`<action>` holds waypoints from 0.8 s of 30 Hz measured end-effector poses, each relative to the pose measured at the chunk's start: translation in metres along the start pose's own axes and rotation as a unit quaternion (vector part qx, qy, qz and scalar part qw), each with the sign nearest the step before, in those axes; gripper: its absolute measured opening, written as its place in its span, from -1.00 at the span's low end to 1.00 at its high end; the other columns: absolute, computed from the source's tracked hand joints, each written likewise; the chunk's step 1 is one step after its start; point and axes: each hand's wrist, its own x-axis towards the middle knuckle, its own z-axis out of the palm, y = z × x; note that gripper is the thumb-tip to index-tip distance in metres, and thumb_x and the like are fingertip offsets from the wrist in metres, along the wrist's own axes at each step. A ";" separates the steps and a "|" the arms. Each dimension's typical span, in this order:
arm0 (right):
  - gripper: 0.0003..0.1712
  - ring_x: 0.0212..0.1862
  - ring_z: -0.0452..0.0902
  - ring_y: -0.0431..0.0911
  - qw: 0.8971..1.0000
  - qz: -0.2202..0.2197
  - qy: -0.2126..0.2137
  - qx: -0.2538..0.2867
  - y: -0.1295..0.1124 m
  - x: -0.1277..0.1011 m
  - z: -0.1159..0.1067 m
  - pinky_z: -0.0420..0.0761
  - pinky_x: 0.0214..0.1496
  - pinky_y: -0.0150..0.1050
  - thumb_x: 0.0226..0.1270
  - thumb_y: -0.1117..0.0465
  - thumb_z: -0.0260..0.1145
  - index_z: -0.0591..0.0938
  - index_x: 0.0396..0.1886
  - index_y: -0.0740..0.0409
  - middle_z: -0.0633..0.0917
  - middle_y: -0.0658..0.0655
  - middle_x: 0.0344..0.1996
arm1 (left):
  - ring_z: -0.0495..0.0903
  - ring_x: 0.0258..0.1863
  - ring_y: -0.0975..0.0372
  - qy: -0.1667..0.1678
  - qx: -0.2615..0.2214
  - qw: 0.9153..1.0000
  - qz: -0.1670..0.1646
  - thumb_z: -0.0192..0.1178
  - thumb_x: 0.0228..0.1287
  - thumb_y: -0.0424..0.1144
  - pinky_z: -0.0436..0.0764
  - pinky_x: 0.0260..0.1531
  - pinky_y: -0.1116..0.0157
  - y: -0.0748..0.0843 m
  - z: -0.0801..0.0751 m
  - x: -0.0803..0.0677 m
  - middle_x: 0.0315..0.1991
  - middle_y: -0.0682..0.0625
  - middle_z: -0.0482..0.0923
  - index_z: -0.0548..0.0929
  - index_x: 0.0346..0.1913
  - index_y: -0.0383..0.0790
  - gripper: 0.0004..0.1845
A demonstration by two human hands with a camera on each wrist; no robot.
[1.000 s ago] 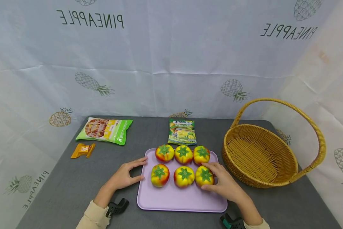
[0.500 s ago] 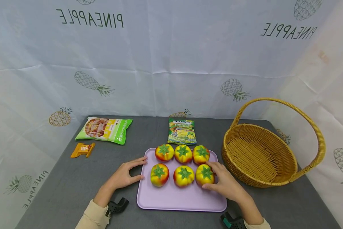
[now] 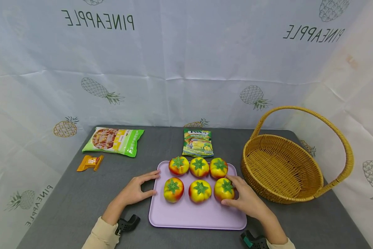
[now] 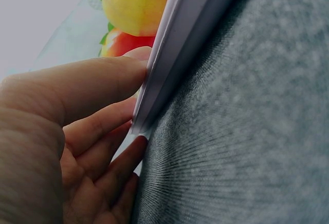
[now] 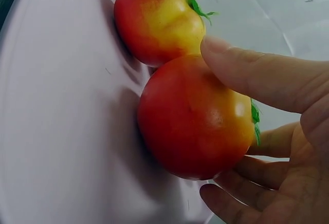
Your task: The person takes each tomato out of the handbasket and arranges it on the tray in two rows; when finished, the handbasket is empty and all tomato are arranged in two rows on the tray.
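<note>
Table (image 3: 74, 197), grey, fills the lower frame. Basket (image 3: 279, 169), wicker, right. Tray (image 3: 192, 216), lilac, lower centre, bearing six tomatoes. Left hand (image 3: 133, 192), fingers relaxed, rests against the tray's left edge. Right hand (image 3: 246, 199) curls round the front-right tomato (image 3: 224, 189), on the tray, right of centre.

Orange packet (image 3: 90, 163) print too small to read, basket (image 3: 276, 166) partly hides table's far corner

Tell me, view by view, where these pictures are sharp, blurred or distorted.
Head view: evenly lit and sharp, wide-angle bending at the edges, backdrop lettering mirrored. Left wrist view: the tray edge and left hand loom close and soft. Right wrist view: the tomato is sharp, with a small glare spot.
</note>
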 end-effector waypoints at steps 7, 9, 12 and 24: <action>0.01 0.10 0.46 0.05 1.000 0.005 -0.004 0.007 0.003 0.000 0.000 0.49 0.12 0.10 -0.05 -0.15 0.50 0.34 0.31 0.28 0.45 0.28 0.18 | 0.39 0.30 0.08 -0.001 -0.001 1.000 -0.002 0.34 0.12 0.00 0.38 0.22 -0.04 -0.001 0.001 0.000 0.30 0.06 0.42 0.52 0.24 -0.07 -0.40; 0.03 0.10 0.46 0.07 1.000 0.008 -0.004 0.011 0.003 0.000 -0.001 0.48 0.12 0.12 -0.06 -0.14 0.50 0.32 0.32 0.29 0.44 0.30 0.19 | 0.40 0.30 0.08 -0.001 0.000 1.000 -0.001 0.34 0.12 0.00 0.38 0.22 -0.04 -0.001 0.001 -0.001 0.30 0.06 0.42 0.52 0.24 -0.07 -0.40; 0.05 0.11 0.46 0.11 1.000 0.015 -0.003 0.014 0.004 -0.001 -0.002 0.47 0.13 0.15 -0.06 -0.14 0.50 0.30 0.34 0.29 0.43 0.32 0.20 | 0.41 0.29 0.07 0.002 0.002 1.000 0.004 0.34 0.12 -0.01 0.40 0.21 -0.02 -0.001 0.001 -0.001 0.30 0.04 0.43 0.53 0.23 -0.08 -0.41; 0.05 0.22 0.40 0.23 1.000 0.018 0.010 0.006 0.004 -0.004 -0.005 0.42 0.18 0.23 0.02 -0.17 0.45 0.26 0.37 0.29 0.41 0.34 0.25 | 0.40 0.30 0.09 0.000 0.001 1.000 -0.001 0.35 0.11 0.00 0.38 0.21 -0.05 -0.002 0.002 0.000 0.30 0.08 0.42 0.53 0.23 -0.05 -0.41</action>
